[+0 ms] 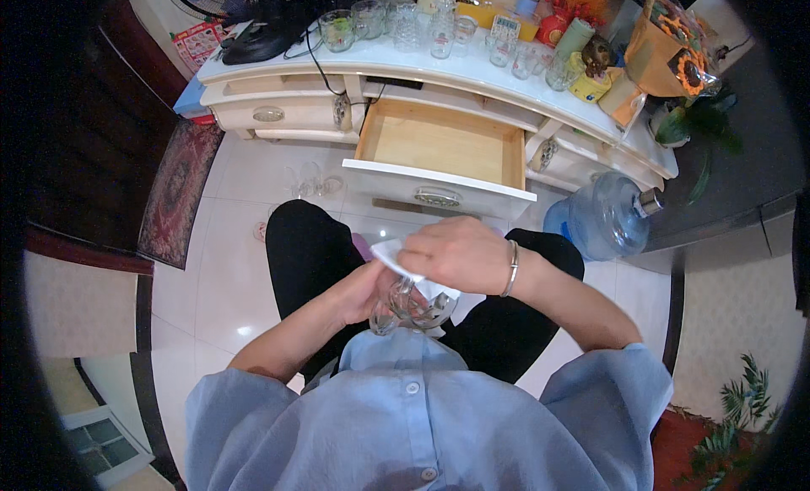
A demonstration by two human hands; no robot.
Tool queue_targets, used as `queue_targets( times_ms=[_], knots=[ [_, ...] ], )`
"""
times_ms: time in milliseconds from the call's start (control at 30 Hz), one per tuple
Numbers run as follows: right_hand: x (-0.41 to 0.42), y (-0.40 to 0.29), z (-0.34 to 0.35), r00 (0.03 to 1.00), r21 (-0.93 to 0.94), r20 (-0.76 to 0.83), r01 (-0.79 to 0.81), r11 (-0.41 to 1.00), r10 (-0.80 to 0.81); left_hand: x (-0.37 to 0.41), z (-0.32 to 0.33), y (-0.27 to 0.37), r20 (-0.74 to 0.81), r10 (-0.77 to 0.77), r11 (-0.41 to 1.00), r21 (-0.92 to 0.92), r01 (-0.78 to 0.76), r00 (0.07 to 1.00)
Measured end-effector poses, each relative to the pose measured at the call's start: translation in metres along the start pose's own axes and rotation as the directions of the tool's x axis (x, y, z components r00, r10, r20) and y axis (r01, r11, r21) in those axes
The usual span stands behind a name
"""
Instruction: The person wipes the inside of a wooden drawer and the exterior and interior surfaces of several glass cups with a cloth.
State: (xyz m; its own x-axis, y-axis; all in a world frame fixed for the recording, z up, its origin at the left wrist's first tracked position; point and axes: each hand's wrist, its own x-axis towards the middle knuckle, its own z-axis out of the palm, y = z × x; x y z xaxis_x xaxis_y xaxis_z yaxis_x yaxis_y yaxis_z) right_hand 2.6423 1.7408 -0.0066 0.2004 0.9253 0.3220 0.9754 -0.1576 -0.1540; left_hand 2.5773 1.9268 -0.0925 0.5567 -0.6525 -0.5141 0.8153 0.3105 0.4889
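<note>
Close to my body, my left hand holds a clear glass vessel that seems to have a handle; its full shape is partly hidden. My right hand, with a silver bangle on the wrist, grips a white tissue or cloth. The white piece reaches down to the glass rim, and part of it is covered by my fingers. Beyond my knees, a wooden drawer is pulled out of a cream cabinet, its bare bottom showing.
Several glasses line the white cabinet top, beside a potted decoration and a wrapped bouquet. More stemmed glasses stand on the tiled floor at left. A blue water bottle lies right of the drawer.
</note>
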Motion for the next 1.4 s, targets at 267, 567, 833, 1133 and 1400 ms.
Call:
queue_targets(
  times_ms=[267, 567, 833, 1133, 1400],
  knots=[
    [0.015, 0.0, -0.014, 0.978, -0.203, 0.186, -0.051, 0.978, 0.09, 0.005, -0.007, 0.004, -0.32, 0.149, 0.987, -0.006, -0.159, 0.936],
    [-0.015, 0.022, 0.032, 0.814, 0.42, -0.023, -0.519, 0.745, 0.58, -0.007, 0.021, 0.031, -0.157, 0.6, 0.79, 0.271, -0.55, 0.784],
    [-0.025, -0.017, 0.111, 0.478, 0.963, 0.257, -0.051, -0.265, 0.84, -0.003, 0.021, 0.027, 0.079, 0.903, 0.178, 0.826, -0.535, 0.422],
    [-0.04, -0.012, 0.082, 0.603, 0.908, 0.409, -0.2, -0.367, 0.685, -0.027, 0.04, 0.056, 0.407, 0.703, -0.348, 0.912, -0.218, 0.583],
    [-0.026, -0.016, 0.041, 0.38, 0.915, 0.032, -0.383, 0.126, 0.924, -0.022, 0.021, 0.048, 0.028, 0.804, 0.389, 0.731, -0.561, 0.594]
  ],
)
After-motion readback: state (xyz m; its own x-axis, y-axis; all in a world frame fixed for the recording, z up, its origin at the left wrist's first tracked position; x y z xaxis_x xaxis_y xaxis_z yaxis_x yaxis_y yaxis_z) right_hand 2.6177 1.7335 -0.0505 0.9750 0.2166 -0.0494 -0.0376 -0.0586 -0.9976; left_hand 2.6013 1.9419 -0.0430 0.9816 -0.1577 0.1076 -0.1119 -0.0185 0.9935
